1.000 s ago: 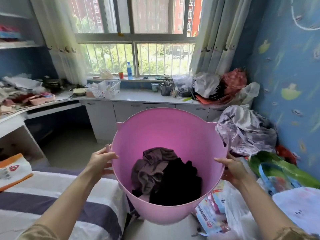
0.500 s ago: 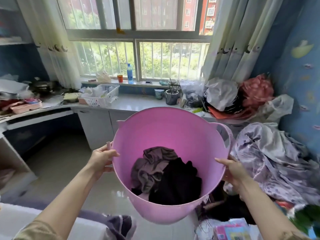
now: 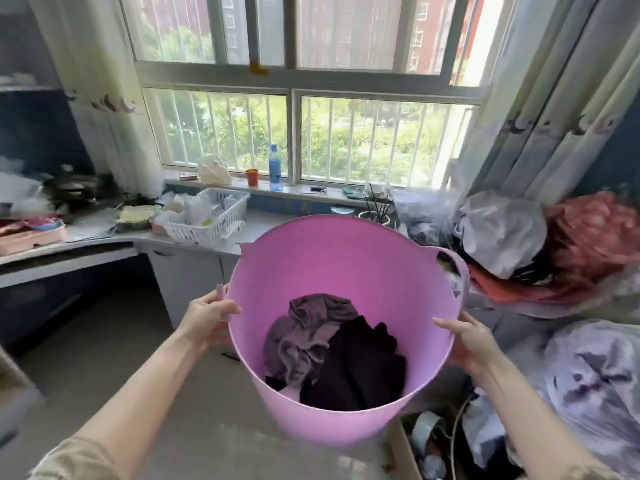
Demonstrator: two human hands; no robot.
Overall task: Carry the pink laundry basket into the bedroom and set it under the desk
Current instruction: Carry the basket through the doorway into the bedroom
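The person's forearms were bare, with no watch, bracelet or ring visible on the left hand [image 3: 207,318] or the right hand [image 3: 472,342]. Khaki-beige fabric of short sleeves showed at both lower corners, soft and slightly wrinkled.

So the laundry basket [image 3: 346,271] is hanging dead centre, off the floor, with the left hand [image 3: 204,320] gripping its rim at 9 o'clock and the right hand [image 3: 467,341] at 3. A heap of clothes [image 3: 332,348] is sitting in its bottom. Past it at 12 the desk [image 3: 194,242] is running under the window, and a slotted tray [image 3: 207,216] is resting on the desk at 11. A bottle [image 3: 275,168] is standing on the sill behind that, a cup [image 3: 252,177] just left of it. Stuffed bags [image 3: 502,230] are piling up at 2, maybe on the desk's far end.
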